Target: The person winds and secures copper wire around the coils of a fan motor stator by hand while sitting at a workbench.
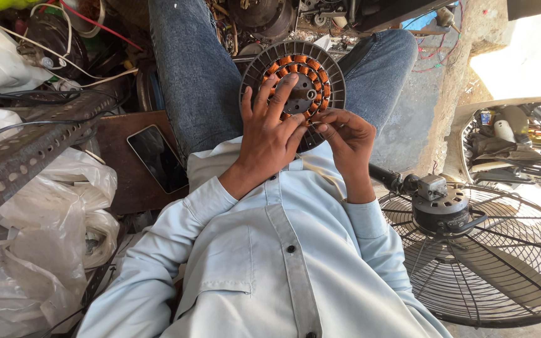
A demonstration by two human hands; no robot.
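Observation:
A round grey fan motor stator [295, 80] with orange copper windings in a ring rests upright on my lap between my knees. My left hand [269, 128] lies flat across its face, fingers spread over the windings and the dark hub. My right hand [344, 139] is at the stator's lower right edge, its fingertips pinched together on a thin winding wire there. My light blue shirt fills the lower middle of the view.
A black phone [157, 158] lies on a brown board at left. A perforated metal angle bar [29, 147] and white plastic bags [51, 231] crowd the left side. A black fan with wire guard [483, 250] lies at right. Wires and motor parts sit beyond my knees.

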